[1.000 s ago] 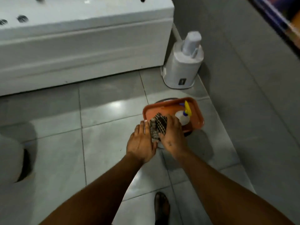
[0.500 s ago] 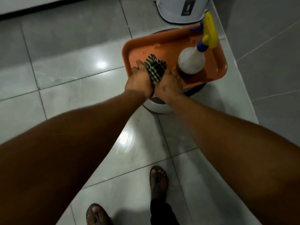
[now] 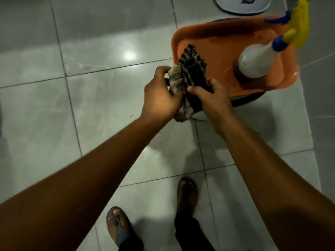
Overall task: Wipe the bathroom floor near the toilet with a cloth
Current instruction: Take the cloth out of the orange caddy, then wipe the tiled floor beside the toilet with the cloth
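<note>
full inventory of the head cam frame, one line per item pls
cloth: 1, dark and beige checked, bunched between both hands at the tray's near-left edge
tray: 1, orange, upper right, resting on a round white object
spray bottle: 1, white body with blue and yellow trigger head, standing on the tray
round white object: 1, white with dark rim, mostly hidden under the tray
white unit: 1, white with a dark label, top edge, cut off by the frame
floor: grey glossy tiles, fills the frame
left hand: 1, gripping the cloth
right hand: 1, gripping the cloth
feet: 2, in sandals, bottom centre
</note>
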